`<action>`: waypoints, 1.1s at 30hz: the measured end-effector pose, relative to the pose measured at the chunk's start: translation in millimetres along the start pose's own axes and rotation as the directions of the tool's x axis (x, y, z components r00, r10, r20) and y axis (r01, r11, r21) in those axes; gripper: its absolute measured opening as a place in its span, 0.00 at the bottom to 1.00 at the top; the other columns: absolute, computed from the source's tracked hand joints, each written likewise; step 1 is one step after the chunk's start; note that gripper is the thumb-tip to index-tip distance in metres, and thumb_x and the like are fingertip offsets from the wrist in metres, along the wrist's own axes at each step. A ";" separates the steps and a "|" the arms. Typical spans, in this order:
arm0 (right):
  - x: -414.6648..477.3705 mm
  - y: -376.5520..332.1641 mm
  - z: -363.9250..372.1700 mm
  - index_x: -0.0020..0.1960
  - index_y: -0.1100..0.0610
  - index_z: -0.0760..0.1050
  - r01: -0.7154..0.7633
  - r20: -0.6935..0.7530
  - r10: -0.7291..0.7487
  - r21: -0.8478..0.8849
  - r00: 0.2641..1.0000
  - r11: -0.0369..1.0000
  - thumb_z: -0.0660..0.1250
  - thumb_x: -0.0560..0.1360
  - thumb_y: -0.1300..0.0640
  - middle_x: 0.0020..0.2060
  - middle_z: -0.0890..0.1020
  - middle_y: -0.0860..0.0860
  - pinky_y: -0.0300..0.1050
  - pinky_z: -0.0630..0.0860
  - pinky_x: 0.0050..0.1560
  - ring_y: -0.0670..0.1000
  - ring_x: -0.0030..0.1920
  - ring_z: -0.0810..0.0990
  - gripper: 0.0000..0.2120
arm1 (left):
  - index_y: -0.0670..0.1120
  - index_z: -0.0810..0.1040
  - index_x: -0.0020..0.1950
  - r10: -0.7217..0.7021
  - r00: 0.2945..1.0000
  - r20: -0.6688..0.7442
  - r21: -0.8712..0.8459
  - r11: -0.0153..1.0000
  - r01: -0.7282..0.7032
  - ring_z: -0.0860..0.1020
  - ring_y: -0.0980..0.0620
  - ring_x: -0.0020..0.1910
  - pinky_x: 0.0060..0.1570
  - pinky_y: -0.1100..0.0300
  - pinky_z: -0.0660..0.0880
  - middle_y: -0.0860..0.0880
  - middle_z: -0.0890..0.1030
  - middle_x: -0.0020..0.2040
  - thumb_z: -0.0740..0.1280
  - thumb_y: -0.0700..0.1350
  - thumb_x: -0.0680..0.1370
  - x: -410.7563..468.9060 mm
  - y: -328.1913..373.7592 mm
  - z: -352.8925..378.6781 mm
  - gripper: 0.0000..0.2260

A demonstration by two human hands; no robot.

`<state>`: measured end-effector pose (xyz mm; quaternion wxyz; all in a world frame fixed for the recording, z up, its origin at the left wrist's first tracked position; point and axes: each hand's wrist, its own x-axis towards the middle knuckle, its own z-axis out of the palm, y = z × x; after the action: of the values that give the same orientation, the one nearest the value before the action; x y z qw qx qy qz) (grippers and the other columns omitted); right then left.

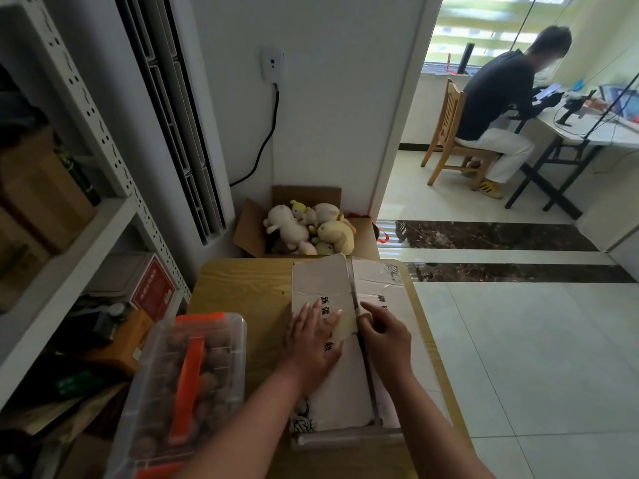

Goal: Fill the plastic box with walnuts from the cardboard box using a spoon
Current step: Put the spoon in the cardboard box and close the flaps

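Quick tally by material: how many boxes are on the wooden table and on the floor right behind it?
Cardboard: 2 (closed taped cardboard box on the table; open brown cardboard box of plush toys on the floor)
Plastic: 1 (clear plastic box with orange handle, walnuts inside)
Total: 3

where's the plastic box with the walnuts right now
In the head view the plastic box sits lower left, at the near-left edge of the wooden table, just left of the cardboard box and beside the metal shelf.
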<state>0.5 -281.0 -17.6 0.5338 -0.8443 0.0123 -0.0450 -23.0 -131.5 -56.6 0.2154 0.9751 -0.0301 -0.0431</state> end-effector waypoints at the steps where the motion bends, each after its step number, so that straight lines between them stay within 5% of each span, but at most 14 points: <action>1: 1.0 1.1 -0.2 0.57 0.48 0.77 -0.010 0.011 0.010 0.003 1.000 1.000 0.71 0.72 0.60 0.40 0.83 0.46 0.28 0.71 0.40 0.40 0.40 0.79 0.15 | 0.62 0.45 0.76 0.003 1.000 0.004 0.003 1.000 -0.003 0.36 0.51 0.76 0.71 0.54 0.34 0.51 0.40 0.78 0.50 0.59 0.81 -0.2 0.5 -0.8 0.25; 5: 3.1 7.2 -0.9 0.61 0.50 0.75 -0.023 0.082 0.024 -0.012 0.996 1.000 0.76 0.68 0.60 0.41 0.81 0.46 0.31 0.74 0.45 0.44 0.43 0.80 0.23 | 0.62 0.46 0.76 0.017 1.000 0.024 0.018 1.000 -0.017 0.35 0.52 0.75 0.70 0.54 0.32 0.51 0.40 0.78 0.49 0.60 0.81 0.7 1.2 -1.8 0.25; 8: 3.1 10.0 -2.7 0.62 0.53 0.75 -0.037 -0.009 0.037 -0.009 0.999 0.999 0.72 0.72 0.60 0.41 0.82 0.46 0.34 0.75 0.46 0.44 0.42 0.80 0.20 | 0.62 0.45 0.76 0.031 0.999 0.029 0.043 0.999 -0.032 0.35 0.52 0.75 0.70 0.54 0.32 0.52 0.40 0.78 0.50 0.59 0.81 1.0 1.6 -2.8 0.25; 10: 3.7 10.9 -3.5 0.59 0.56 0.78 -0.066 -0.076 0.065 -0.011 0.995 0.998 0.70 0.73 0.60 0.41 0.83 0.48 0.38 0.75 0.48 0.45 0.42 0.81 0.14 | 0.63 0.46 0.76 0.058 0.998 0.039 0.069 0.996 -0.061 0.36 0.51 0.76 0.71 0.51 0.32 0.52 0.41 0.78 0.50 0.59 0.80 1.7 2.8 -4.6 0.25; 13: 5.7 13.6 -3.9 0.47 0.57 0.82 -0.082 -0.092 0.075 -0.071 0.993 0.994 0.69 0.74 0.61 0.36 0.82 0.45 0.26 0.69 0.40 0.41 0.38 0.79 0.04 | 0.68 0.45 0.74 0.121 0.986 0.113 0.161 0.977 -0.139 0.35 0.46 0.76 0.70 0.42 0.32 0.52 0.39 0.78 0.45 0.64 0.78 3.9 7.7 -6.5 0.24; 18: 8.6 20.3 -6.0 0.43 0.57 0.83 -0.117 -0.075 0.106 -0.174 0.992 0.978 0.69 0.73 0.60 0.35 0.82 0.48 0.24 0.66 0.35 0.45 0.37 0.79 0.04 | 0.70 0.45 0.73 0.108 0.975 0.194 0.290 0.943 -0.162 0.34 0.40 0.75 0.67 0.33 0.34 0.49 0.38 0.78 0.45 0.67 0.78 5.1 13.9 -5.5 0.23; 21: 9.2 22.5 -5.9 0.42 0.59 0.83 -0.130 -0.064 0.118 -0.245 0.991 0.961 0.69 0.73 0.59 0.36 0.83 0.51 0.31 0.66 0.36 0.46 0.37 0.77 0.05 | 0.69 0.46 0.73 0.098 0.974 0.202 0.318 0.934 -0.160 0.33 0.40 0.74 0.66 0.32 0.34 0.48 0.38 0.78 0.45 0.67 0.78 4.3 14.6 -4.2 0.24; 29: 18.8 23.0 -7.5 0.44 0.60 0.80 -0.192 -0.030 0.193 -0.325 0.981 0.926 0.70 0.72 0.57 0.42 0.83 0.56 0.43 0.75 0.45 0.54 0.45 0.81 0.06 | 0.70 0.43 0.73 0.079 0.969 0.233 0.351 0.923 -0.160 0.32 0.39 0.74 0.64 0.31 0.31 0.48 0.37 0.78 0.44 0.67 0.77 4.9 17.3 -2.8 0.23; 33: 17.0 22.5 -9.0 0.54 0.58 0.73 -0.141 -0.020 0.146 -0.412 0.989 0.900 0.70 0.72 0.57 0.47 0.79 0.56 0.42 0.68 0.41 0.58 0.48 0.79 0.12 | 0.70 0.44 0.73 0.068 0.967 0.244 0.356 0.921 -0.155 0.31 0.38 0.73 0.64 0.31 0.31 0.48 0.36 0.78 0.44 0.67 0.77 6.0 18.2 -2.3 0.24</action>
<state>17.2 -300.0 -33.0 0.3455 -0.9350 0.0805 0.0029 -17.6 -147.5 -47.2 0.0236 0.9835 -0.1181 -0.1353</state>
